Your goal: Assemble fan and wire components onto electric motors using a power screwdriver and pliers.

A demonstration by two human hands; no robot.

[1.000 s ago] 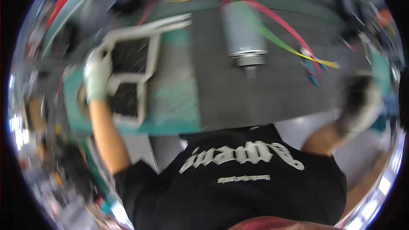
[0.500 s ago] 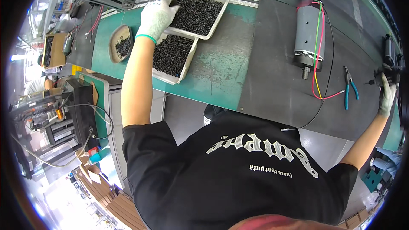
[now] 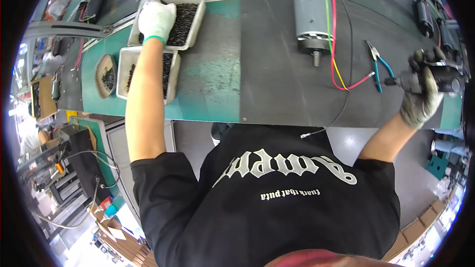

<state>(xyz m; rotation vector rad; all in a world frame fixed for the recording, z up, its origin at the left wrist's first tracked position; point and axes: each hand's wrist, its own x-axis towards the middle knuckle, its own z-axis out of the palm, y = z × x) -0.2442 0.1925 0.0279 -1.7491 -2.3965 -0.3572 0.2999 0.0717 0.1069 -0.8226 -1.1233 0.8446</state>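
The person's left hand [image 3: 157, 20], in a white glove with a green cuff, is over the far pale tray [image 3: 200, 20], its curled fingers down toward the small black pieces [image 3: 182, 23] inside; the fingertips are hidden, so whether they grip any piece cannot be told. The left forearm crosses above the near pale tray [image 3: 127, 62], which also bears black pieces, and an oval dish [image 3: 99, 80] lies just to its left. Well apart, at the counter's [image 3: 282, 84] right side, the gloved right hand [image 3: 420, 104] is wrapped around a dark tool, apparently a power driver [image 3: 445, 78], though the rim blurs its shape. Blue-handled pliers [image 3: 377, 59] lie near the tool's tip, and a grey cylindrical motor [image 3: 311, 10] lies between the two hands, nearer the right.
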